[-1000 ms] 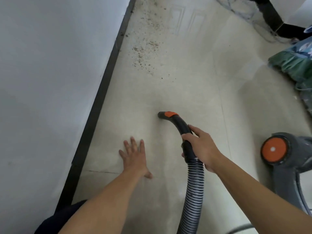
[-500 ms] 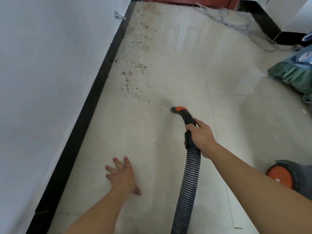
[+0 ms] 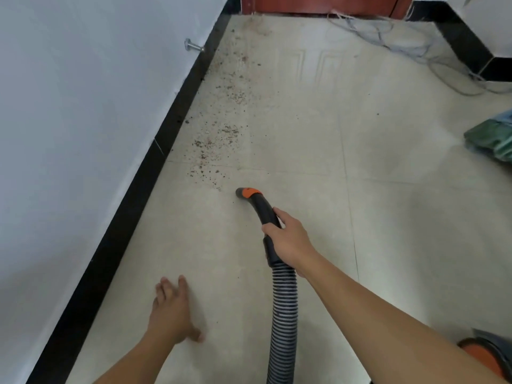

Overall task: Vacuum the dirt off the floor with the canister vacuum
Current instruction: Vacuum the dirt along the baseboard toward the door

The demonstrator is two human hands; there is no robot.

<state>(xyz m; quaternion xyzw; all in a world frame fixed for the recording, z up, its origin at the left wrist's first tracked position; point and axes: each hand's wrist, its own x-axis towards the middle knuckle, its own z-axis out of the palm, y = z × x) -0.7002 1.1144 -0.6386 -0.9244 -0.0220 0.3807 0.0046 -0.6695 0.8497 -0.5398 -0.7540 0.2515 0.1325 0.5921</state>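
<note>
Right hand (image 3: 288, 239) is wrapped around the hose handle (image 3: 265, 210), fingers curled over the top and thumb along the side, so the bent end tips its nozzle (image 3: 247, 193) down and to the left, towards the floor (image 3: 374, 217). The orange-collared nozzle sits low over the tile, though whether its mouth touches the tile I cannot tell. Behind the nozzle the ribbed hose (image 3: 284, 314) runs straight back past the wrist, slack enough to let the arm reach. Left hand (image 3: 171, 311) lies behind and to the left of the nozzle, fingers straight and together, palm down at the floor, most likely bracing a crouched body; it is blurred, so contact is uncertain.

Just ahead of the nozzle and to its left begins the dirt (image 3: 216, 145), a band of dark crumbs that runs away from the nozzle along the black baseboard (image 3: 144, 200). None of this band looks cleared, so I judge most of the work still lies ahead of the nozzle.

Far behind and right of the nozzle, an edge of the canister (image 3: 484, 353) shows. Well beyond the nozzle are a metal door stop (image 3: 194, 47), loose cables (image 3: 388, 37) and a green bundle (image 3: 493, 137).
</note>
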